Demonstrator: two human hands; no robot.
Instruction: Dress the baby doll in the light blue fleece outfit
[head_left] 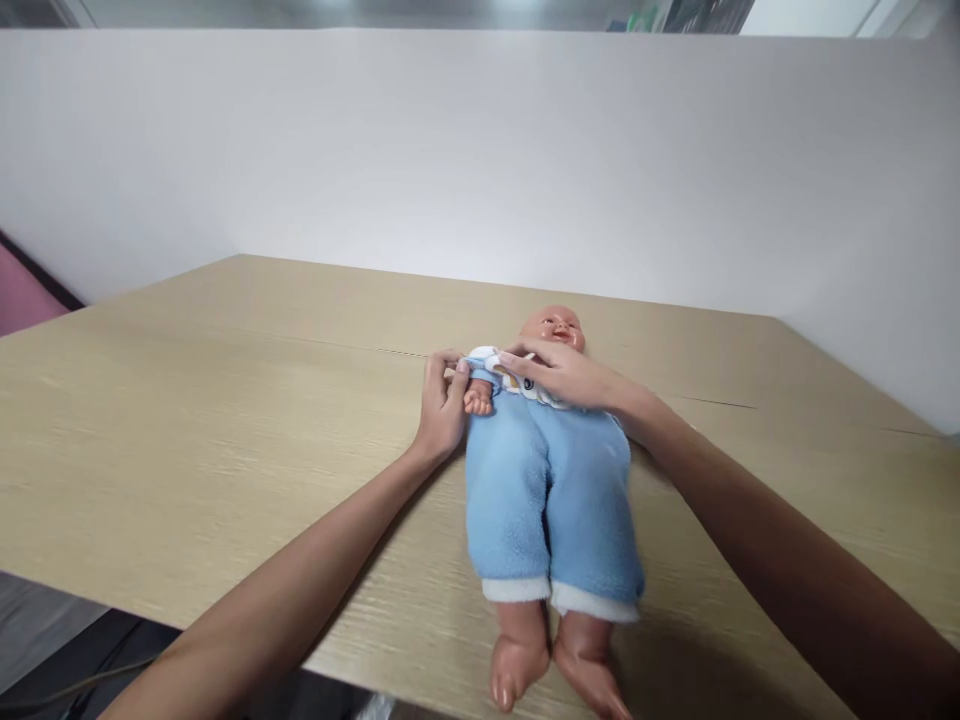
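A baby doll (553, 490) lies on its back, head away from me and bare feet toward me. It wears fluffy blue pants with white cuffs and a white patterned shirt (536, 393) with blue at the sleeve. My left hand (444, 405) is closed at the sleeve (482, 375) on the doll's left-side arm as I see it, with thumb and fingers at the fabric just above the small doll hand (478, 397). Across the doll's chest lies my right hand (566, 372), its thumb and fingers drawn together on the shirt near the shoulder. It hides much of the shirt and the other doll arm.
The doll rests on a light wood table (225, 420), with thin seams across its far part. A white partition (450, 150) rises behind it. Something pink with a dark edge (30, 290) stands at far left. Below the front edge, a dark object with a cable (97, 670) shows.
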